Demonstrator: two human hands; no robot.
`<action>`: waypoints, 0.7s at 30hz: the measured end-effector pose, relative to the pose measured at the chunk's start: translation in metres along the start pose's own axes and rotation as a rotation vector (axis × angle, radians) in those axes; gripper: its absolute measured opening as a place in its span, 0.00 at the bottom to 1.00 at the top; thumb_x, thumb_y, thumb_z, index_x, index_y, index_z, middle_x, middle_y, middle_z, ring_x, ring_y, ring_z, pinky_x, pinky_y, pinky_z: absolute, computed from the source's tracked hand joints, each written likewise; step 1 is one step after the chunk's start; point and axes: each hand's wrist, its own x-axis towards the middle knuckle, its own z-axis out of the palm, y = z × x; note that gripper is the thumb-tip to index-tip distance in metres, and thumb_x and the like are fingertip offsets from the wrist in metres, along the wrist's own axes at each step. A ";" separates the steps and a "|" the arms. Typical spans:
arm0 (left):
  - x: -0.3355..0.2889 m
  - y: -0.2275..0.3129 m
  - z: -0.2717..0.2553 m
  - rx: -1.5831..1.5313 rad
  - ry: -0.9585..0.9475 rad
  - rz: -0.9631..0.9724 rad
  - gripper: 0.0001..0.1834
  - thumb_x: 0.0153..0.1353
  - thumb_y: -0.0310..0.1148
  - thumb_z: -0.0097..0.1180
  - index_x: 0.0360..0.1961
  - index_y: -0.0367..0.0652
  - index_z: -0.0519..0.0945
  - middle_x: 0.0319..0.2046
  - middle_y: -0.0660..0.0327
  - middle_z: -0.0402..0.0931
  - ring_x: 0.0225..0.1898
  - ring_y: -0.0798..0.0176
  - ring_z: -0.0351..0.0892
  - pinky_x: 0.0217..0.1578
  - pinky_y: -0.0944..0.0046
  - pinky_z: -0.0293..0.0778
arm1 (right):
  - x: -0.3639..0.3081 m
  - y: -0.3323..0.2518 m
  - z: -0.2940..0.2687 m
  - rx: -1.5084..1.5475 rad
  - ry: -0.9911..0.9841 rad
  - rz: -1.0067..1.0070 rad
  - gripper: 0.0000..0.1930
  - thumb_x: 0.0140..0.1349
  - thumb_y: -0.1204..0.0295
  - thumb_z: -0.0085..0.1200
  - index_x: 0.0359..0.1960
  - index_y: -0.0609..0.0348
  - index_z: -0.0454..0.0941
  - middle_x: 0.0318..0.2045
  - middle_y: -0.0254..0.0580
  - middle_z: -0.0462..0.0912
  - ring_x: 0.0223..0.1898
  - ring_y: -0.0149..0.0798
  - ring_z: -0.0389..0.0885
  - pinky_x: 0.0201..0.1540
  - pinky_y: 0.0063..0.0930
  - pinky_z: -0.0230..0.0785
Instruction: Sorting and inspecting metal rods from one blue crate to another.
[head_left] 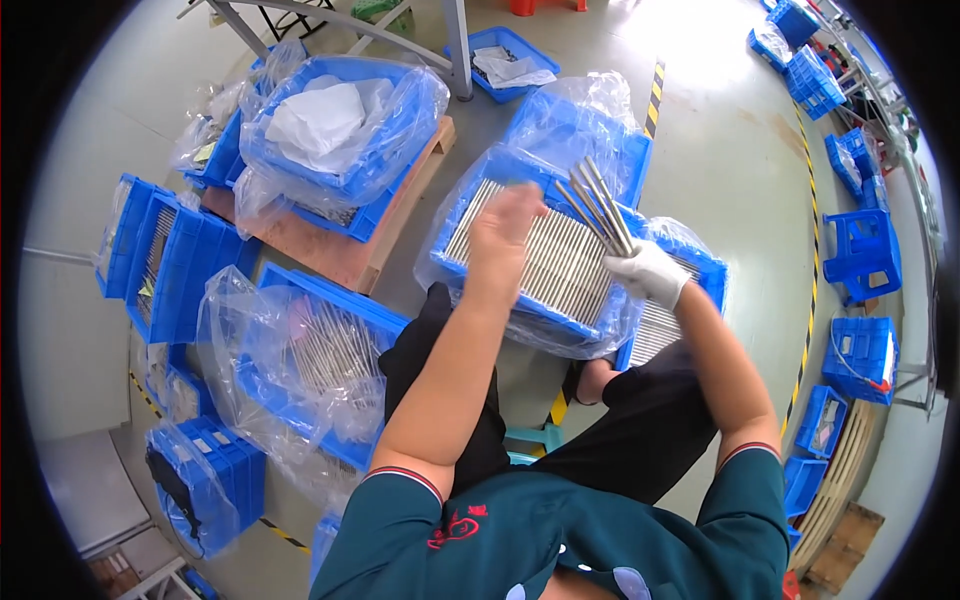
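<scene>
My right hand point(648, 272), in a white glove, is wrapped round the lower ends of several slim metal rods point(602, 208). They fan out slightly, tilted up and to the left. Below is a blue crate point(507, 162) lined with clear plastic, with metal rods point(560, 262) lying side by side in it. My bare left hand point(504, 225) is over the left part of these rods. Its fingers are blurred, so I cannot see whether they hold anything. A second blue crate point(712, 287) with similar rods stands partly hidden beyond my right wrist.
On my left, a plastic-lined blue crate point(262, 365) holds loose rods. Behind it, another crate point(372, 212) with white sheeting rests on a wooden pallet point(375, 262). A metal table leg point(457, 45) stands at the back. A blue stool point(862, 252) and more crates line the right side.
</scene>
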 end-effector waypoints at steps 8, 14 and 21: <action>-0.001 0.027 -0.002 -0.135 0.104 -0.044 0.17 0.62 0.46 0.52 0.26 0.45 0.75 0.39 0.61 0.74 0.40 0.64 0.75 0.40 0.65 0.68 | 0.101 0.075 -0.088 -1.649 -0.547 0.283 0.20 0.44 0.55 0.63 0.37 0.53 0.82 0.31 0.43 0.83 0.34 0.45 0.81 0.40 0.36 0.73; -0.005 0.034 -0.011 -0.172 0.123 -0.096 0.15 0.63 0.44 0.52 0.29 0.42 0.78 0.38 0.61 0.75 0.37 0.67 0.75 0.38 0.68 0.66 | 0.213 0.171 -0.074 -1.650 -0.926 0.429 0.17 0.46 0.58 0.63 0.37 0.52 0.83 0.34 0.39 0.83 0.36 0.37 0.80 0.40 0.34 0.72; -0.004 0.031 0.015 -0.261 0.023 -0.181 0.18 0.64 0.44 0.49 0.26 0.40 0.76 0.38 0.56 0.73 0.37 0.66 0.73 0.39 0.67 0.65 | 0.330 0.253 -0.124 -1.898 -1.165 0.029 0.14 0.50 0.58 0.60 0.36 0.48 0.84 0.35 0.38 0.83 0.35 0.36 0.80 0.39 0.34 0.70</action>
